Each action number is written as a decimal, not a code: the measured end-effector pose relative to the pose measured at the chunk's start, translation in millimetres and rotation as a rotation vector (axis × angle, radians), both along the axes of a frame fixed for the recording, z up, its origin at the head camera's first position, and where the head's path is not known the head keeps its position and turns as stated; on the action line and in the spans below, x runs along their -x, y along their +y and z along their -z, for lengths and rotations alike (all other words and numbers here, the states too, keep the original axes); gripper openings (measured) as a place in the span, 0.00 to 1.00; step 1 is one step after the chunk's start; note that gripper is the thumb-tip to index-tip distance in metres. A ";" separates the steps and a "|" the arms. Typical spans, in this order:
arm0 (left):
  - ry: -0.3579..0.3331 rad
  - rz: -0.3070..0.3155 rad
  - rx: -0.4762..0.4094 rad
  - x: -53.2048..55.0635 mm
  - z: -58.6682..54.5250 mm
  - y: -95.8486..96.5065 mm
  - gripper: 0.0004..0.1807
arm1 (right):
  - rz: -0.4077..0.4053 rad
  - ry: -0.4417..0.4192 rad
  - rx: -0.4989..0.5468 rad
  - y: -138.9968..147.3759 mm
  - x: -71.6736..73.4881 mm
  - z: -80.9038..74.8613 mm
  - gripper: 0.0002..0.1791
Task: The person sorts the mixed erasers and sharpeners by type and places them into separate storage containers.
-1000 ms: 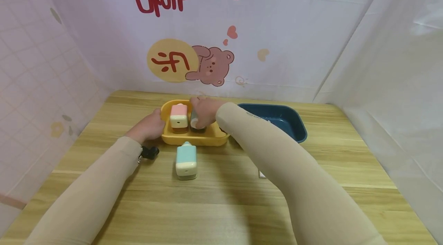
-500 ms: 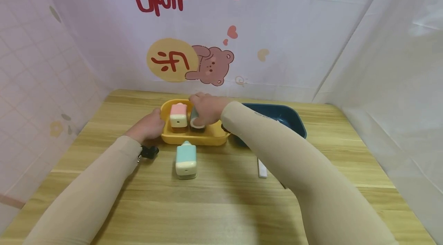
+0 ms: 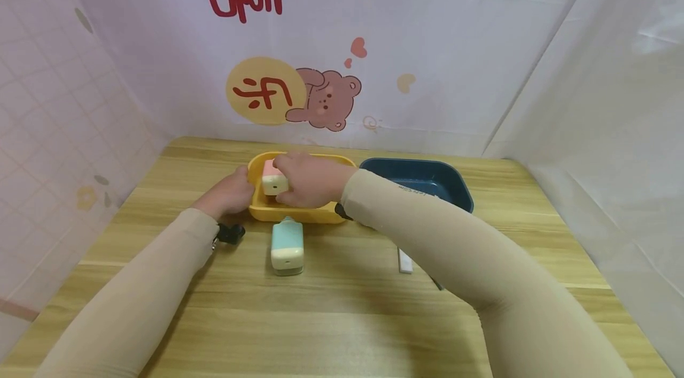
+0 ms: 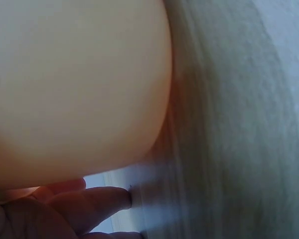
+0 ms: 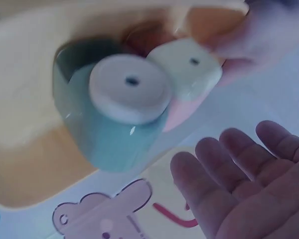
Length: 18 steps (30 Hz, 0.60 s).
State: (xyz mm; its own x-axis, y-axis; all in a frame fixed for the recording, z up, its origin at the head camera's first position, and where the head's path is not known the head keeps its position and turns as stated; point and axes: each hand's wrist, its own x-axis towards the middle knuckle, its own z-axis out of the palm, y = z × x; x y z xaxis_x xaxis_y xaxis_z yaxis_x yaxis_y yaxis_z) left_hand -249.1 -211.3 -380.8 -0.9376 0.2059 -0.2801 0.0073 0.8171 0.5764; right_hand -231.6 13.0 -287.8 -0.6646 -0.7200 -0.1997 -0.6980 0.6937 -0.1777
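My left hand holds the left end of a yellow plastic basin; in the left wrist view its fingers lie beside a large pale wall. Inside the basin stands a pink and cream pencil sharpener. Next to it is a grey-teal sharpener with a round white front, hidden under my right hand in the head view. My right hand reaches over the basin, close to both sharpeners. Its fingers are stretched out and apart from them in the blurred right wrist view.
A light-blue and cream sharpener stands on the wooden table in front of the basin. To the right is a dark blue basin, partly behind my right sleeve. A white strip and a thin dark rod lie near that forearm.
My right hand has moved off the grey-teal sharpener, leftward and toward me, to beside the pink one. The left hand stays at the basin's end.
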 end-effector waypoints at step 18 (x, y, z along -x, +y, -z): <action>0.016 0.009 -0.020 1.1 4.8 -1.0 0.29 | -0.167 -0.038 -0.074 -0.4 -47.0 9.2 0.44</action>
State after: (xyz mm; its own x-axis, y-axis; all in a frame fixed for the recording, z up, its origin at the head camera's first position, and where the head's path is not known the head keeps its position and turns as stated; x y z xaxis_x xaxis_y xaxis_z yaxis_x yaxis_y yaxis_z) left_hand -250.2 -212.3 -385.6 -0.9401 0.2197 -0.2605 0.0242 0.8055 0.5921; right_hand -184.6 12.6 -297.1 -0.5276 -0.8023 -0.2790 -0.7985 0.5805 -0.1594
